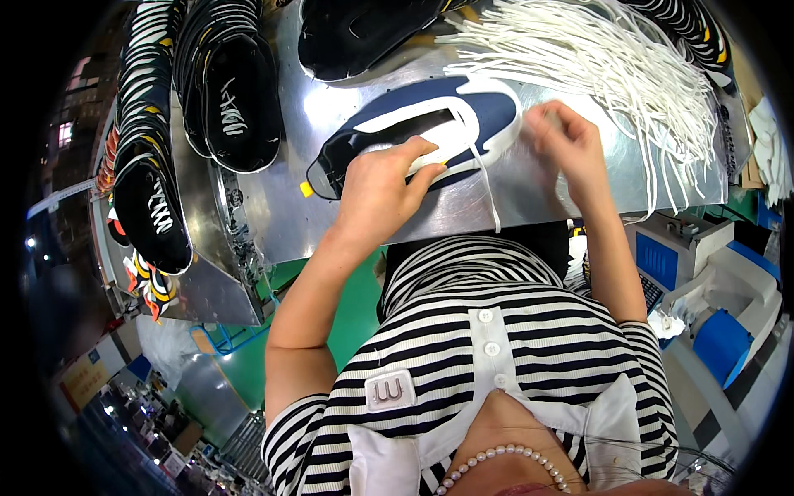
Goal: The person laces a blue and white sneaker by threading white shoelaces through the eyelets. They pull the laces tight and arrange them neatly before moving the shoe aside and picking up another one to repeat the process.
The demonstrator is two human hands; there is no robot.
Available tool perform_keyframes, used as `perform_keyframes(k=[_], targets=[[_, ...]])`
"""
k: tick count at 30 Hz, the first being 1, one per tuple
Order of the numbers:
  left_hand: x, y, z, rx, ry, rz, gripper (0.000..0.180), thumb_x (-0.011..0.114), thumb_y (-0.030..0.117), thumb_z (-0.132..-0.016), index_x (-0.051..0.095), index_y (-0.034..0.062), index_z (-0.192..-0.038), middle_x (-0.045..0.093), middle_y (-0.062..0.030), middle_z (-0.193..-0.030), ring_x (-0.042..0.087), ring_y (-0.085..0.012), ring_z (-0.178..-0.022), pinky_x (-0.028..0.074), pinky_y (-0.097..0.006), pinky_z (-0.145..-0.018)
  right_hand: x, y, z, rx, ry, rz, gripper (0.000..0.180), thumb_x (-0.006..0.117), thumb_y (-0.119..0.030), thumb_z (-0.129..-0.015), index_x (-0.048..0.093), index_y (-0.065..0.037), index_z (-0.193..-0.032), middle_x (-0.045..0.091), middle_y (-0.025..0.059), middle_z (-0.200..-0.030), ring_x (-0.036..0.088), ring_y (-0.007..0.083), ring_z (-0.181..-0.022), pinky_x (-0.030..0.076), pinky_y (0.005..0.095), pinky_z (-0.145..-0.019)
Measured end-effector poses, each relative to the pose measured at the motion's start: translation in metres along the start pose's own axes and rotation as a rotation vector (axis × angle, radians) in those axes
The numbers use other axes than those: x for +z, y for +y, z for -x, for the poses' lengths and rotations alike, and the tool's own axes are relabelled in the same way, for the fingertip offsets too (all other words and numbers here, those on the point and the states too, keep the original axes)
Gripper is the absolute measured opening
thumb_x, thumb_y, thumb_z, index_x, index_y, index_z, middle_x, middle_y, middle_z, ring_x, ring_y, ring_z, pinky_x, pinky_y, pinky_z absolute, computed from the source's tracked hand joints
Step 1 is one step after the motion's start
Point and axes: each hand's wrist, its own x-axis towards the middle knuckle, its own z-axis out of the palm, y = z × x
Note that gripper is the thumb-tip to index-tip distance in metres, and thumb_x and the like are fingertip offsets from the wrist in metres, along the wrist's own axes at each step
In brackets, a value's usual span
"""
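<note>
A navy and white shoe upper (pixel 496 112) lies on the metal table, its yellow heel tab (pixel 307 189) pointing left and its toe pointing right. My left hand (pixel 382 186) pinches the near edge of its opening between thumb and fingers. From the front of the opening a white shoelace (pixel 486 186) runs down over the near side to the table edge. Just right of the toe, my right hand (pixel 571 145) is raised with bent fingers. Motion smears its fingertips, and whether they hold anything is hidden.
A heap of white shoelaces (pixel 595 70) covers the table's back right, some hanging over the edge. Stacked black shoe uppers (pixel 240 107) stand at the left, with another dark upper (pixel 356 37) behind the work. A grey and blue machine (pixel 703 306) stands at the right.
</note>
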Motion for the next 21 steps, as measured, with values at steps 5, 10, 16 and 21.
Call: perform_keyframes(k=[5,10,16,21], targets=[[0.011,0.010,0.001,0.181,0.193,-0.055,0.018,0.072,0.018,-0.085,0.067,0.0061,-0.098,0.067,-0.0152,-0.076,0.066,-0.0317,-0.066,0.050,-0.038,-0.060,0.031,0.016,0.021,-0.086,-0.208,0.475,0.019,0.073,-0.017,-0.087,0.069,0.001,-0.092,0.056,-0.0017,-0.065,0.047,0.0044,-0.062,0.039,0.0240,-0.055],[-0.027,0.010,-0.015,0.201,0.487,0.078,0.018,0.072,0.015,-0.086,0.069,0.0034,-0.100,0.069,-0.0141,-0.075,0.066,-0.0190,-0.058,0.050,-0.029,-0.056,-0.001,0.027,0.077,-0.069,-0.514,0.650,0.025,0.067,-0.025,-0.090,0.063,0.000,-0.086,0.050,0.0148,-0.065,0.052,0.0242,-0.059,0.042,0.0361,-0.059],[-0.021,0.022,-0.010,0.214,0.257,0.142,0.019,0.072,0.019,-0.086,0.070,0.0062,-0.100,0.068,-0.0113,-0.071,0.063,-0.0165,-0.057,0.049,-0.028,-0.056,-0.047,0.037,0.131,-0.082,-0.419,0.549,0.013,0.069,-0.009,-0.086,0.066,-0.001,-0.096,0.060,0.0072,-0.080,0.060,0.0183,-0.073,0.046,0.0283,-0.065],[0.016,0.012,-0.004,0.051,-0.092,-0.122,0.029,0.068,0.031,-0.088,0.067,0.0088,-0.106,0.068,-0.0146,-0.077,0.066,-0.0340,-0.073,0.051,-0.042,-0.068,-0.008,0.001,0.076,-0.145,-0.141,0.220,0.016,0.068,-0.014,-0.090,0.069,-0.001,-0.100,0.068,0.0044,-0.079,0.063,0.0077,-0.074,0.049,0.0224,-0.070]])
